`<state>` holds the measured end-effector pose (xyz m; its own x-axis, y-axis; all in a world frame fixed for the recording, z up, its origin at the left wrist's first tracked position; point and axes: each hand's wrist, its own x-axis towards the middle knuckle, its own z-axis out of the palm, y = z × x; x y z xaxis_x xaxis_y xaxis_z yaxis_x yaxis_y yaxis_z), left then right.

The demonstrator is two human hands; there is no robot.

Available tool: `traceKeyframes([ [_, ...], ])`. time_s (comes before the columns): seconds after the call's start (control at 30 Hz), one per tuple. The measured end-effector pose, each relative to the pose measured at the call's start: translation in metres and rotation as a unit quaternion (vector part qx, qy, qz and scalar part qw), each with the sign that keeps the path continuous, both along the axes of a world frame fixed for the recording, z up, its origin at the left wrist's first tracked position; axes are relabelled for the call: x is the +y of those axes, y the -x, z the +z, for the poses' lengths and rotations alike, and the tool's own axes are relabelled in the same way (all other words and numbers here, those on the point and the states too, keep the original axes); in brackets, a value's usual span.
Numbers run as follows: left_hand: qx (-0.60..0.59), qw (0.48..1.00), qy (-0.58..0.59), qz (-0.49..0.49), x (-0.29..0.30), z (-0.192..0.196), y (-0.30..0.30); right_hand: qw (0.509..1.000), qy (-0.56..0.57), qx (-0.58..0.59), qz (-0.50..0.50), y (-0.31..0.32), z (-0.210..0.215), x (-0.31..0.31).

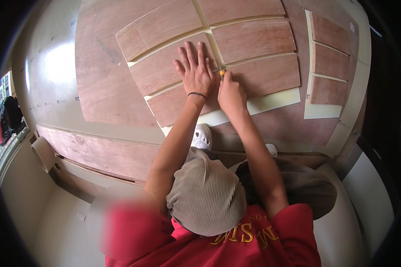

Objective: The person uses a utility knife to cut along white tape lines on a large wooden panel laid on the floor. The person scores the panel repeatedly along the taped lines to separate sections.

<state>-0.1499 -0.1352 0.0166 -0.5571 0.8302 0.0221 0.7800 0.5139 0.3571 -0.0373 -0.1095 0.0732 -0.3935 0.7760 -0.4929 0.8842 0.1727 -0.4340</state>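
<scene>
My left hand (194,75) lies flat with fingers spread on a reddish-brown plywood piece (153,66), a dark band round its wrist. Just to its right, my right hand (232,94) is closed round a utility knife (222,72) with a yellow-orange part showing. The knife's tip is at the pale gap between the left and right columns of plywood pieces; whether it touches the sheet cannot be told. Several such pieces lie in two columns on a cream-coloured sheet (278,99), which shows in the gaps and along the near edge.
On the right, another cream sheet (318,111) bears three smaller plywood pieces (329,91). Beneath everything lies a large brown board (100,80). A long plank (102,149) runs along the near left edge. My white shoe (202,135) is close to the near edge of the sheet.
</scene>
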Motion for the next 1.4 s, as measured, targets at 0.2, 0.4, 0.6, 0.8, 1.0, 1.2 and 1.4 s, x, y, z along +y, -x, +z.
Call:
traceKeyframes([
  [0.2, 0.007, 1.000, -0.023, 0.006, 0.002, -0.002, 0.003, 0.999, 0.034, -0.002, -0.010, -0.020, 0.005, -0.024],
  [0.4, 0.025, 0.999, -0.023, 0.005, 0.003, -0.007, 0.002, 0.999, 0.020, 0.033, -0.013, -0.023, -0.001, -0.019],
  [0.6, 0.018, 0.999, -0.028, 0.005, 0.001, -0.011, 0.002, 0.998, 0.070, -0.004, -0.010, -0.038, 0.008, -0.027],
  [0.8, 0.020, 0.999, -0.028, 0.004, 0.000, -0.014, 0.001, 0.995, 0.093, -0.027, -0.004, -0.063, 0.016, -0.050],
  [1.0, 0.031, 0.999, -0.027, -0.001, -0.001, -0.016, 0.003, 0.991, 0.101, -0.089, 0.006, -0.080, 0.014, -0.070],
  [1.2, 0.038, 0.999, -0.036, -0.010, -0.001, -0.018, 0.007, 0.993, 0.084, -0.084, -0.003, -0.086, 0.016, -0.081],
  [1.4, 0.030, 0.997, -0.032, -0.068, -0.018, -0.022, 0.003, 0.994, 0.062, -0.086, -0.017, -0.094, 0.022, -0.084],
])
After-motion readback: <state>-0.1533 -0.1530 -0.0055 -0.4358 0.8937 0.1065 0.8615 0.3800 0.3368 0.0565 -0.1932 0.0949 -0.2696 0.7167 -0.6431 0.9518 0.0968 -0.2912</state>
